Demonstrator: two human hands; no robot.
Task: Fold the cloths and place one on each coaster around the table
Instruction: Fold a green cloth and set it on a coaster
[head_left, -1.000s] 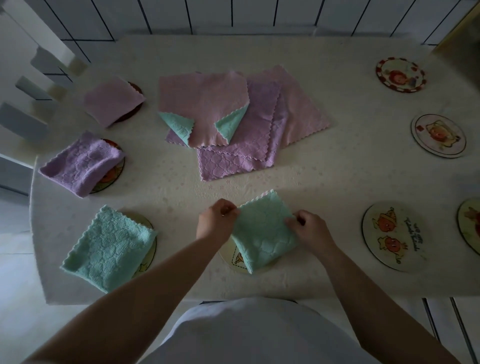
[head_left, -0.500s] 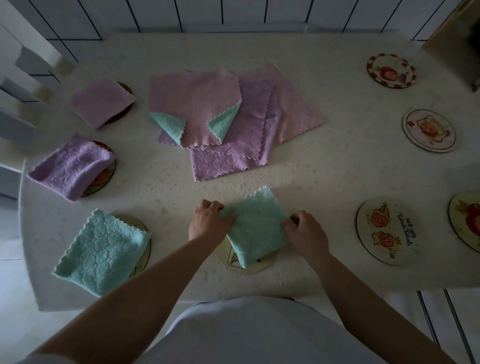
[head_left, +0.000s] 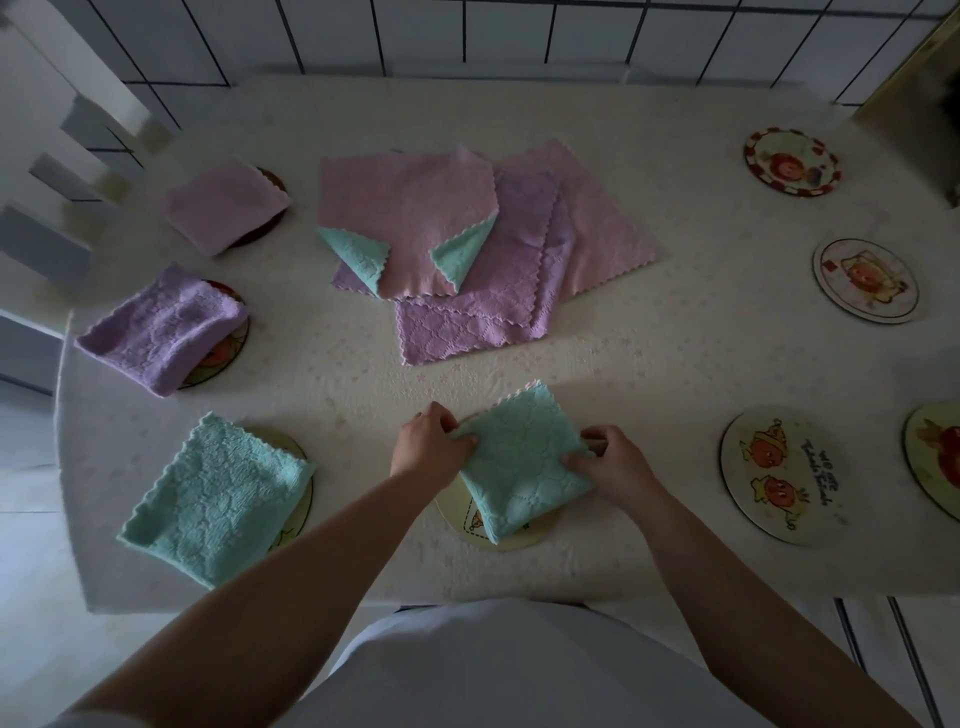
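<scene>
Pinching a folded mint-green textured cloth (head_left: 522, 457) over a round cream coaster (head_left: 467, 525), left hand (head_left: 428, 447) and right hand (head_left: 610, 462) grip opposite edges; unfolded pink and purple cloths (head_left: 467, 244) lie above, at frame centre.

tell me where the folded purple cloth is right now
In the head view, the folded purple cloth lies at the table's left edge on a coaster, between the pink and teal folded cloths.

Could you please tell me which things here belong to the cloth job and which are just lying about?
Job:
folded green cloth held by left hand and right hand
coaster beneath
unfolded pile
bare coaster

Lying about:
chair
tiled wall
</scene>
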